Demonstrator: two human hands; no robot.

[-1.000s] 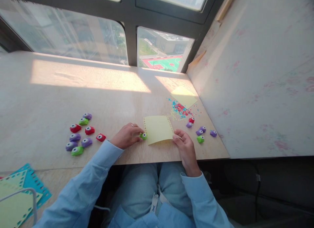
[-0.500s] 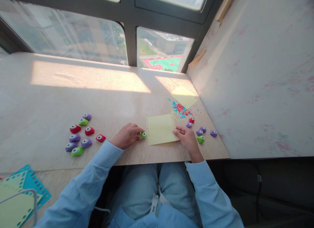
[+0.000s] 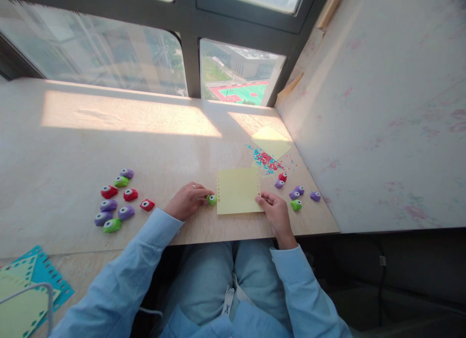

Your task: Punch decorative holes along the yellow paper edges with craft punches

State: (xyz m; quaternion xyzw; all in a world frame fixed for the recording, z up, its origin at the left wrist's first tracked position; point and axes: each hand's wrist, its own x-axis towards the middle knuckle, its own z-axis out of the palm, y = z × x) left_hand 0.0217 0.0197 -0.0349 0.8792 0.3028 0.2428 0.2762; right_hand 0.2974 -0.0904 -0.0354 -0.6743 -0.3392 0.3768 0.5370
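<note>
Sheet: pale yellow, near front edge of table, ahead of lap. Small punched holes down left and right margins; middle plain. Pinched near lower right corner by right hand, with thumb and bent fingers closed to paper thickness. At opposite margin, left hand, with fingers curled partway and closed around green punch. Punch placed at lower left margin of sheet; entry of paper into slot not discernible.

On table, to left: nine loose punches, counted as four purple, three red, two green, with eye-like discs on top. To right of sheet: six further punches, four purple, one red, one green. Beyond upper right corner: confetti, mostly blue and red, scattered up to second sheet, also yellow, turned cornerwise. At lower left: overlapping punched papers, yellow over blue, crossed by pale cable. Behind table: dark-framed window, overlooking sports court. At right: wall, faintly floral.
</note>
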